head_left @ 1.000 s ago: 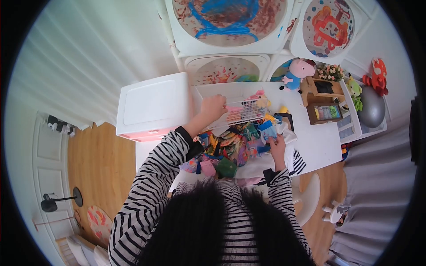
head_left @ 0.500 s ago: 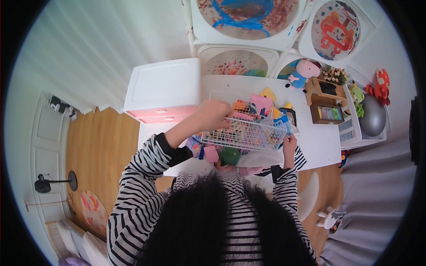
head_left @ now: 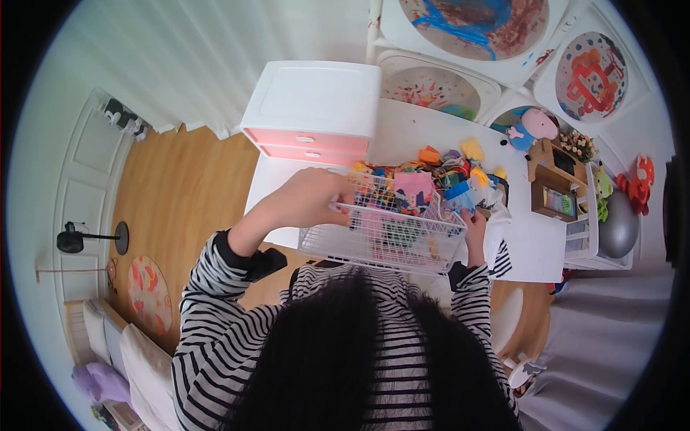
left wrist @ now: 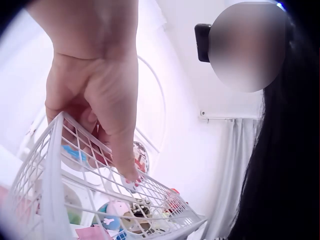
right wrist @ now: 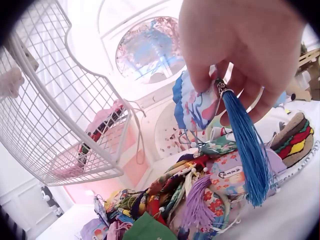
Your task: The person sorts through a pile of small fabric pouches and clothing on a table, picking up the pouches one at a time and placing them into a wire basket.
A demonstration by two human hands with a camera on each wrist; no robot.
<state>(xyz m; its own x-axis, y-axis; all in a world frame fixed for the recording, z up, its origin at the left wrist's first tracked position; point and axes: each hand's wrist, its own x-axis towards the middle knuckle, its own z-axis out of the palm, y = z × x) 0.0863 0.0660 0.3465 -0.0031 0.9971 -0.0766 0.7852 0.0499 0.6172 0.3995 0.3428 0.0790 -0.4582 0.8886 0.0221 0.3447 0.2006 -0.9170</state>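
Observation:
My left hand [head_left: 309, 201] grips the upper rim of a white wire basket [left wrist: 52, 175], thumb on one side of the mesh and fingers on the other. The basket hangs tilted at the near side of the table, in front of my body. Between the fingers and thumb of my right hand [right wrist: 240, 55] is a light blue patterned sachet [right wrist: 195, 105] with a long blue tassel [right wrist: 247, 145] hanging down. Below it lies a heap of colourful fabric sachets [right wrist: 165, 200], among them one with a purple tassel [right wrist: 197, 202]. The mesh partly covers this heap in the head view.
A white drawer box with pink drawers [head_left: 309, 108] stands on the left of the white table [head_left: 535, 244]. On the right are a plush pig toy [head_left: 532, 129], a wooden stand [head_left: 553, 190] and a grey ball [head_left: 618, 228]. White cloth [right wrist: 295, 167] with a burger patch lies by the heap.
My left hand has lifted the basket from the back of the table, over the heap, towards my body. My right hand keeps the blue sachet. The head view has turned.

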